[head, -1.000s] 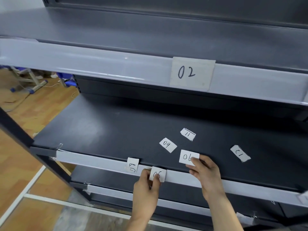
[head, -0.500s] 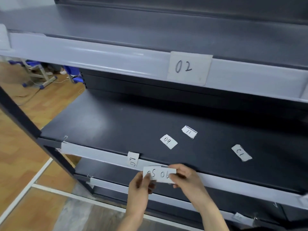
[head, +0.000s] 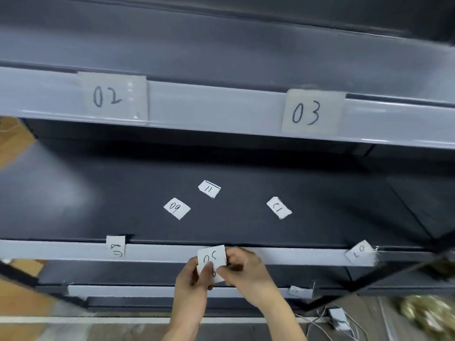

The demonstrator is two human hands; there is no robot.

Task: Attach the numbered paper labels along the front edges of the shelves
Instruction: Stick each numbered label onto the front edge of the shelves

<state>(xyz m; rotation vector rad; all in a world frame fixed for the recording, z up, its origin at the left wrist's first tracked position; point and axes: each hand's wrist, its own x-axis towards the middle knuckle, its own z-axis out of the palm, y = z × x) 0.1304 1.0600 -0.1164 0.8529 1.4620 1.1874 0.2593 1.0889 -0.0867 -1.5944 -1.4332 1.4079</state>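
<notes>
Label "05" (head: 212,259) sits pinched between my left hand (head: 194,279) and right hand (head: 246,274), both closed on the paper, held just in front of the middle shelf's grey front edge (head: 172,253), with a second slip partly hidden behind it. Labels "09" (head: 176,208), "11" (head: 209,189) and "12" (head: 279,207) lie loose on that dark shelf. Labels "02" (head: 112,97) and "03" (head: 311,112) are fixed to the upper shelf's edge (head: 216,107).

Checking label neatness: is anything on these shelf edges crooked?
Yes. The 08 label on the middle shelf's front edge sits sideways, and the label at the right corner is tilted. 02 and 03 sit straight.
</notes>
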